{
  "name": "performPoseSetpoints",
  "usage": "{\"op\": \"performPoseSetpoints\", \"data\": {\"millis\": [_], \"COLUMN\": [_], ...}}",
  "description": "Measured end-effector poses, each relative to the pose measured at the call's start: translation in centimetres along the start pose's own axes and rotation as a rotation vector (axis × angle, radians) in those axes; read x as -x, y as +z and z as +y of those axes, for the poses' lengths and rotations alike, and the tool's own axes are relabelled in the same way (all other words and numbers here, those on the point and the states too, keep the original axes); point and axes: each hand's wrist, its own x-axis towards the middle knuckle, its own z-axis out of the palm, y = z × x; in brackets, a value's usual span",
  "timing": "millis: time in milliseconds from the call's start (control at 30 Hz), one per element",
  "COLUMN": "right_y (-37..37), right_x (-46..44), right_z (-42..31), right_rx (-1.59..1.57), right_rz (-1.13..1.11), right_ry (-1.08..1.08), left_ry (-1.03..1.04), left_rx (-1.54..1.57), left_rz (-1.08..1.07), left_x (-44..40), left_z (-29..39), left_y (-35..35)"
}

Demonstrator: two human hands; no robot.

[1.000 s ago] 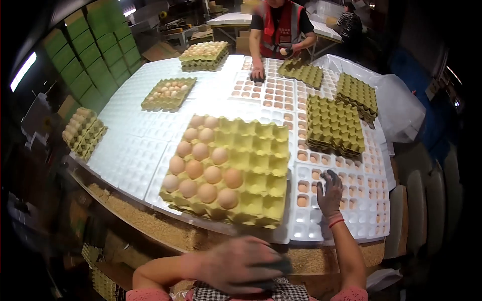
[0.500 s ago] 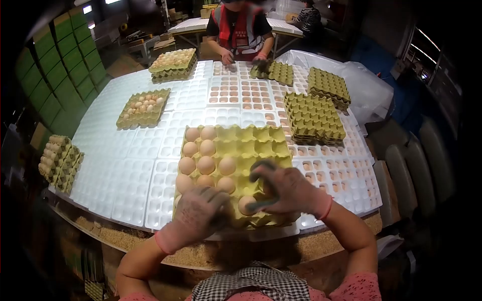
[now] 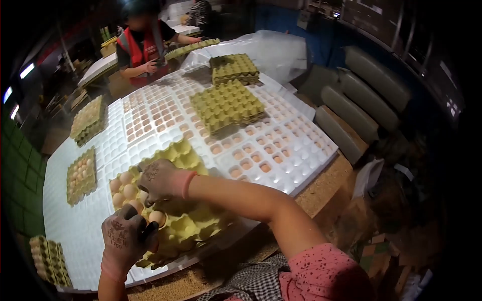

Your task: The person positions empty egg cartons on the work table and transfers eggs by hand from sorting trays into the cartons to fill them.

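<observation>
Counting 1 big yellow pulp egg tray (image 3: 185,231), 2 greenish-yellow pulp-tray stacks (image 3: 228,103) (image 3: 233,66) past it, plus 3 egg-loaded pulp-tray batches (image 3: 88,120) (image 3: 81,174) (image 3: 49,261) left of it.

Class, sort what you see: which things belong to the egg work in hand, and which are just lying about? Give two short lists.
Part of the job:
yellow egg tray beneath the right hand
eggs in that tray
white trays, some cells holding eggs
stacked yellow trays

Apparently just lying about:
clear plastic sheet, far side
grey slabs, right
white scrap, right
</observation>
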Motion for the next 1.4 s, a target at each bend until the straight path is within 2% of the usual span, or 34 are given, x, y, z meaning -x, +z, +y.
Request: {"op": "performPoseSetpoints", "data": {"millis": [100, 133, 167, 200, 267, 300, 333, 367, 400, 433, 467, 533, 567, 600, 667, 700, 733, 767, 800, 867, 900, 1000, 1033, 1067, 1133, 1167, 1267, 1333, 1367, 1400], "right_y": [-2.3, -1.8, 0.6, 1.8, 4.6, 4.9, 5.3, 6.3, 7.7, 8.9, 10.3, 12.1, 12.7, 13.8, 16.2, 15.6, 13.7, 12.7, 13.3, 14.8, 15.1, 15.9, 13.7, 13.6, 14.0, 14.9, 18.7, 17.5, 16.3, 15.8], "right_x": [6.1, 8.6, 10.3, 12.9, 19.0, 21.6, 23.3, 24.0, 24.6, 24.8, 24.1, 20.7, 19.0, 17.8, 16.3, 17.0, 18.9, 20.3, 21.4, 24.0, 25.0, 27.0, 28.0, 28.8, 30.7, 31.3, 32.2, 30.7, 29.5, 27.9], "right_z": [2.0, 3.3, 6.2, 8.9, 13.5, 14.8, 15.9, 17.0, 17.9, 18.5, 19.2, 19.4, 19.6, 20.1, 21.6, 21.6, 21.8, 22.5, 22.8, 22.2, 21.5, 21.3, 20.6, 20.4, 19.5, 18.9, 19.0, 19.8, 20.0, 20.7], "right_rx": [-0.532, -0.672, -0.592, -0.653, -0.742, -0.718, -0.687, -0.703, -0.582, -0.468, -0.496, -0.331, -0.308, -0.186, -0.147, -0.165, -0.447, -0.721, -0.726, -0.643, -0.593, -0.645, -0.886, -0.889, -0.847, -0.797, -0.583, -0.796, -0.785, -0.743], "right_rz": [0.348, 0.507, 0.655, 0.653, 0.648, 0.595, 0.543, 0.536, 0.483, 0.429, 0.423, 0.248, 0.064, -0.049, -0.138, -0.139, -0.03, 0.075, 0.062, 0.05, 0.006, 0.035, 0.175, 0.17, 0.653, 0.745, 0.682, 0.788, 0.852, 0.773], "right_ry": [0.249, 0.294, 0.276, 0.355, 0.588, 0.7, 0.808, 0.79, 0.789, 0.789, 0.779, 0.698, 0.69, 0.548, 0.561, 0.549, 0.573, 0.589, 0.584, 0.328, 0.28, 0.333, 0.478, 0.475, 0.54, 0.509, 0.549, 0.606, 0.545, 0.485], "left_ry": [0.023, 0.104, 0.175, 0.159, 0.031, 0.106, 0.083, 0.0, -0.08, -0.273, -0.341, -0.071, -0.022, 0.023, 0.162, 0.154, 0.146, 0.047, -0.049, -0.169, -0.196, -0.246, -0.27, -0.275, -0.248, -0.164, -0.096, -0.054, -0.046, -0.054], "left_rx": [-0.026, -0.013, 0.0, 0.002, 0.038, 0.026, 0.02, 0.129, 0.236, 0.418, 0.411, 0.553, 0.694, 0.84, 0.699, 0.735, 0.777, 0.799, 0.824, 0.574, 0.457, 0.28, 0.22, 0.222, 0.59, 0.62, 0.396, 0.275, 0.251, 0.244], "left_rz": [-0.034, -0.075, -0.115, -0.116, -0.355, -0.216, -0.223, -0.211, -0.201, -0.195, -0.263, -0.102, -0.155, -0.207, -0.36, -0.348, -0.33, -0.308, -0.29, -0.214, -0.255, -0.355, -0.413, -0.415, -0.028, 0.131, -0.041, -0.001, 0.019, 0.022], "left_x": [-1.5, -2.0, -2.2, -2.5, -3.4, -3.0, -3.0, -3.4, -3.9, -5.2, -6.9, -9.0, -9.6, -9.9, -10.1, -9.5, -9.0, -9.2, -9.4, -10.8, -11.6, -13.0, -13.5, -13.9, -15.0, -15.7, -15.3, -14.0, -13.2, -12.9], "left_z": [-0.5, -1.2, -1.4, -1.2, -0.8, -0.9, -0.7, -0.3, 0.2, 1.3, 3.3, 6.6, 8.9, 11.5, 16.3, 18.2, 19.8, 21.1, 22.3, 23.7, 23.6, 22.7, 22.7, 22.8, 23.5, 24.0, 25.4, 26.3, 26.4, 26.7], "left_y": [2.1, 3.1, 3.7, 3.5, 2.2, 2.5, 2.1, 1.3, 0.5, -0.6, -2.2, -1.2, -0.4, 0.6, 3.8, 6.2, 8.7, 10.8, 12.7, 16.8, 19.5, 24.3, 24.6, 24.7, 24.4, 24.9, 31.7, 32.3, 32.1, 31.0]}}
